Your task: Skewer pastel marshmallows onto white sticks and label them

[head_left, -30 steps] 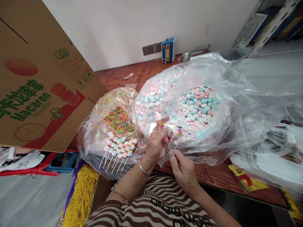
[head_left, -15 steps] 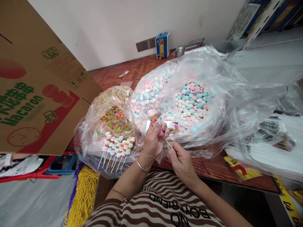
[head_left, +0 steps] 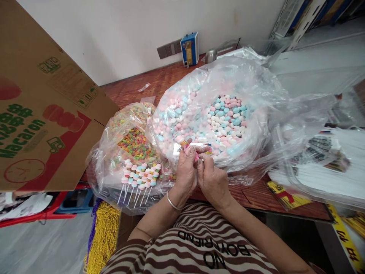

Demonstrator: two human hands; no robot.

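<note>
My left hand (head_left: 186,169) is closed round a candy stick (head_left: 182,142), whose pink and orange top pokes out above the fingers. Pressed against its lower end is my right hand (head_left: 213,180), fingers pinched together; the white stick is hidden between both hands. Just behind the fingers shows a white printed packet (head_left: 177,149). On the left, several finished candy sticks (head_left: 141,176), stacked in pink, white and blue, lie on clear plastic. Beyond my hands is a large clear bag of pastel candies (head_left: 228,114); left of it sits a bag of small multicoloured candies (head_left: 135,144).
A tall cardboard box (head_left: 48,95) stands at the left. A small blue device (head_left: 190,49) is by the wall sockets (head_left: 169,49). White paper bags (head_left: 350,167) under plastic lie on the right, near a yellow packet (head_left: 288,196). Yellow fringe (head_left: 105,232) hangs below the table edge.
My right hand has moved up along the stick to meet my left hand, covering the stick that showed before. The whole view has shifted slightly.
</note>
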